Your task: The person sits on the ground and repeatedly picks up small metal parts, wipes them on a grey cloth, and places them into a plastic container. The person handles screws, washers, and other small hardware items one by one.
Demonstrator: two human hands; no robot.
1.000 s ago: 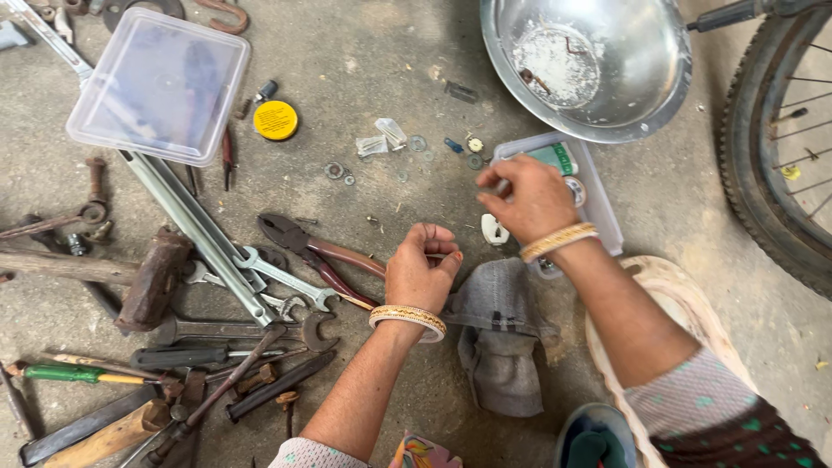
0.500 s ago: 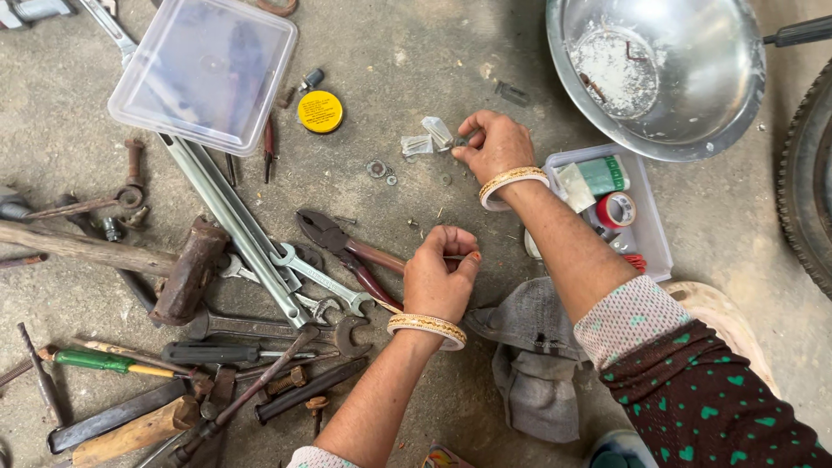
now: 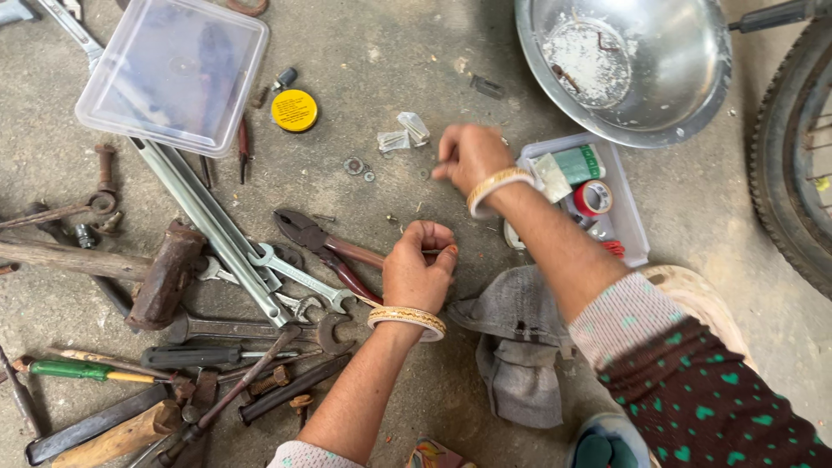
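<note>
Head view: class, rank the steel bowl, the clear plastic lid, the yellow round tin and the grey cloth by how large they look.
1. steel bowl, cut off by the top edge
2. clear plastic lid
3. grey cloth; folded, so close to the lid and unsure
4. yellow round tin

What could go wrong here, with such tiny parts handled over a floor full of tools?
The left hand pinches what looks like a thin pin; if dropped, it could vanish among the washers and grit on the concrete floor. The right hand reaches above loose small bits that it could scatter. The pliers and spanners lie close by the left hand, so a careless move might knock against them.
</note>
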